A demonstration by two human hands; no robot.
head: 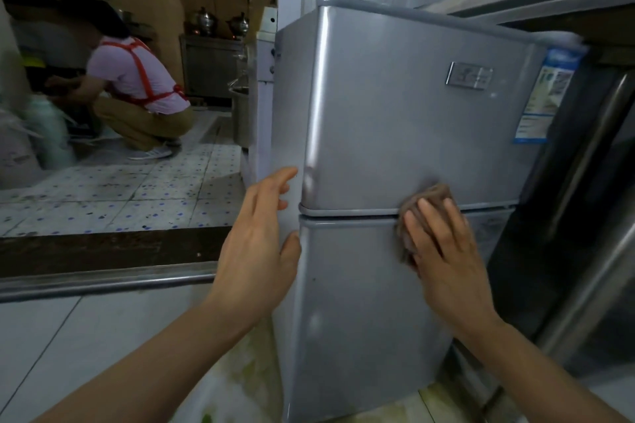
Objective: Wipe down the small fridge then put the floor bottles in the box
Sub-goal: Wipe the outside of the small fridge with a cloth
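- Small silver two-door fridge (395, 120): upright, long axis vertical.
- Right hand (443, 251), 5 o'clock: flat fingers press brown cloth (426, 196) on door seam.
- Left hand (257, 244), 7 o'clock: fingers spread wide at fridge's corner.

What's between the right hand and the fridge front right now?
A brown cloth lies between them: the right hand presses it flat on the small fridge at the seam between its two doors. The head view shows this.

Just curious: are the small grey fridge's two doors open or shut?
Shut. Both doors of the small grey fridge sit flush, with only a thin seam where the brown cloth presses.
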